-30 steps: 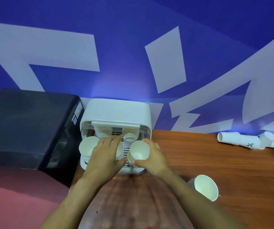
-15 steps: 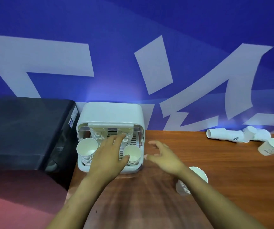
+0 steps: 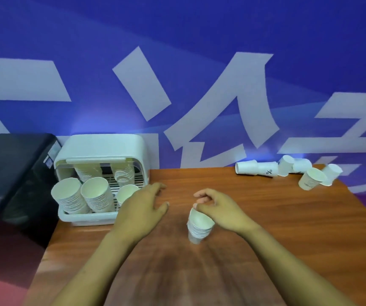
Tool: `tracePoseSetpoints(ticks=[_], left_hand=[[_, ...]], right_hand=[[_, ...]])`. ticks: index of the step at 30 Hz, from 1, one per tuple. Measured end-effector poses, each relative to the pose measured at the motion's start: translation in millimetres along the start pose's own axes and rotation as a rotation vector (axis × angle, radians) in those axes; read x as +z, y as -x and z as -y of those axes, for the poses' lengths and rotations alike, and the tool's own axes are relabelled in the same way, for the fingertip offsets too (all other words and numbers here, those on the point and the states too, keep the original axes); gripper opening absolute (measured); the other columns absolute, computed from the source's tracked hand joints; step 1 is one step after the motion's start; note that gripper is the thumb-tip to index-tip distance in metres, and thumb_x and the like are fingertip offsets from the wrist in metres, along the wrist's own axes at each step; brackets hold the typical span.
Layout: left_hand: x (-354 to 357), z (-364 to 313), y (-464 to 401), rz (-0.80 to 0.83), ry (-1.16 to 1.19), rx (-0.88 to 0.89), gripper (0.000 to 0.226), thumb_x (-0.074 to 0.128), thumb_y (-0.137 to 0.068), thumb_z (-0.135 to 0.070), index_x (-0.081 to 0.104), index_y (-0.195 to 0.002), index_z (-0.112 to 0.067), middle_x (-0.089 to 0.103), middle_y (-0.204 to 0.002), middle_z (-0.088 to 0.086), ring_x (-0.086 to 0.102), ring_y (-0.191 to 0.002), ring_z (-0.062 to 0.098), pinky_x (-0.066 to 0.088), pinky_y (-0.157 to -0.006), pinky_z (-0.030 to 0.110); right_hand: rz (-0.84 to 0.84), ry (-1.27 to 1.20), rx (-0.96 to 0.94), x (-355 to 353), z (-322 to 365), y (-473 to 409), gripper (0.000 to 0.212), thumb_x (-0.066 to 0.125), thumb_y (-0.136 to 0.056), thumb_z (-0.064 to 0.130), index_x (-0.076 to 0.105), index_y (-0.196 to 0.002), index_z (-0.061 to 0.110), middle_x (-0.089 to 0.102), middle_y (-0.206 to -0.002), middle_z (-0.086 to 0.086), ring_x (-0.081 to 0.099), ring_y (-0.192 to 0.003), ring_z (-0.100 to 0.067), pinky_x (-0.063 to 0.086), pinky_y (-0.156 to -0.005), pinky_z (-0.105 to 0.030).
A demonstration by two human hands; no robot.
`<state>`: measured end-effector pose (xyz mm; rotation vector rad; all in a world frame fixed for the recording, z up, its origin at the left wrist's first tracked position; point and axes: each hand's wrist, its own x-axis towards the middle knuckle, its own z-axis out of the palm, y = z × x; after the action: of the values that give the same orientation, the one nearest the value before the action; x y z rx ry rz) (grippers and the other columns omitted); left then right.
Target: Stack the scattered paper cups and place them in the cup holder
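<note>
The white cup holder (image 3: pixel 102 149) stands at the table's back left with its lid up. Inside it lean stacks of white paper cups (image 3: pixel 97 194), one of them at the front right (image 3: pixel 125 195). A short stack of cups (image 3: pixel 199 226) stands upright mid-table. My right hand (image 3: pixel 220 209) is over its far rim, fingers curled and thumb tip at the rim. My left hand (image 3: pixel 143 210) hovers with relaxed fingers just right of the holder's front, holding nothing. Scattered cups (image 3: pixel 256 167) lie on their sides at the back right, with one more tilted (image 3: pixel 311 178).
A black machine (image 3: pixel 12 168) sits left of the holder, beyond the table's left edge. The wooden table (image 3: pixel 265 228) has its right edge running diagonally past the scattered cups. A blue wall with white shapes rises right behind.
My right hand left a cup stack in the holder and moved right onto the stack standing mid-table. My left hand drew back out of the holder. The view swung right.
</note>
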<state>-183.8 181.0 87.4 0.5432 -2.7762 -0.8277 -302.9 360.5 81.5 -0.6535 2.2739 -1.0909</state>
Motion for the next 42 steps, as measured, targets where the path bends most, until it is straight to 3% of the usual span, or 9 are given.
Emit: tracePoseSetpoints(ticks=[3,11,14,19,23,28,36,42], left_hand=[[33.9,-48.6,4.4,0.021,-0.001,-0.004,0.040,0.061,-0.086,-0.034,0.053,-0.125,-0.029,0.061,-0.118,-0.011,0.056,-0.108,0.009,0.046,-0.088,0.027],[94.4,-145.8,1.8,0.059,-0.010,-0.023,0.038,0.060,-0.086,-0.035,0.054,-0.123,-0.030,0.060,-0.117,-0.010,0.056,-0.110,0.012,0.046,-0.089,0.029],[104.2,-155.3,-0.1,0.084,-0.034,-0.032,0.039,0.060,-0.087,-0.035,0.053,-0.124,-0.030,0.060,-0.119,-0.010,0.056,-0.111,0.011,0.045,-0.090,0.027],[116.6,-153.4,-19.7,0.127,-0.015,-0.029,0.036,0.059,-0.088,-0.034,0.054,-0.124,-0.030,0.059,-0.117,-0.012,0.055,-0.106,0.008,0.036,-0.076,0.019],[131.8,-160.0,-42.5,0.204,0.007,-0.015,0.037,0.059,-0.088,-0.034,0.053,-0.125,-0.029,0.059,-0.119,-0.010,0.056,-0.110,0.011,0.044,-0.086,0.025],[149.0,-179.7,-71.0,0.267,-0.052,0.031,0.040,0.058,-0.088,-0.037,0.051,-0.127,-0.030,0.057,-0.124,-0.010,0.053,-0.115,0.012,0.046,-0.088,0.029],[182.1,-211.6,-141.5,0.242,-0.177,0.046,0.051,0.058,-0.088,-0.038,0.044,-0.136,-0.027,0.049,-0.133,-0.002,0.046,-0.122,0.021,0.044,-0.097,0.034],[234.4,-226.3,-213.0,0.315,-0.312,0.029,0.061,0.056,-0.089,-0.035,0.032,-0.144,-0.025,0.034,-0.146,0.000,0.035,-0.130,0.025,0.037,-0.102,0.036]], right_hand=[[0.006,0.017,0.004,-42.9,-41.0,18.4,0.024,0.066,-0.085,0.024,0.063,-0.109,0.024,0.065,-0.098,0.004,0.056,-0.076,-0.003,0.039,-0.053,-0.004],[0.018,0.092,0.015,-126.5,-107.5,44.1,0.024,0.066,-0.086,0.025,0.064,-0.109,0.020,0.062,-0.089,0.009,0.055,-0.074,0.002,0.038,-0.062,-0.001],[0.034,0.090,0.004,-134.8,-114.0,42.4,0.022,0.066,-0.086,0.026,0.064,-0.108,0.021,0.060,-0.088,0.011,0.055,-0.075,0.002,0.039,-0.063,-0.002],[0.023,0.075,0.061,-145.3,-122.6,40.0,0.022,0.065,-0.087,0.026,0.063,-0.109,0.022,0.065,-0.095,0.006,0.059,-0.085,-0.006,0.040,-0.068,-0.009],[0.006,0.110,0.105,-162.9,-132.5,36.1,0.024,0.065,-0.087,0.026,0.063,-0.111,0.021,0.066,-0.097,0.005,0.061,-0.092,-0.009,0.043,-0.076,-0.015],[-0.014,0.102,0.153,-189.0,-149.9,19.2,0.023,0.065,-0.087,0.027,0.063,-0.109,0.023,0.064,-0.094,0.007,0.060,-0.088,-0.007,0.041,-0.070,-0.013],[0.029,0.209,0.151,-249.4,-185.8,-41.6,0.033,0.064,-0.088,0.028,0.059,-0.119,0.019,0.062,-0.109,0.001,0.057,-0.095,-0.010,0.039,-0.069,-0.012],[0.052,0.419,0.110,-290.9,-223.5,-105.6,0.050,0.064,-0.086,0.031,0.049,-0.132,0.021,0.049,-0.134,-0.003,0.049,-0.121,-0.018,0.039,-0.100,-0.028]])
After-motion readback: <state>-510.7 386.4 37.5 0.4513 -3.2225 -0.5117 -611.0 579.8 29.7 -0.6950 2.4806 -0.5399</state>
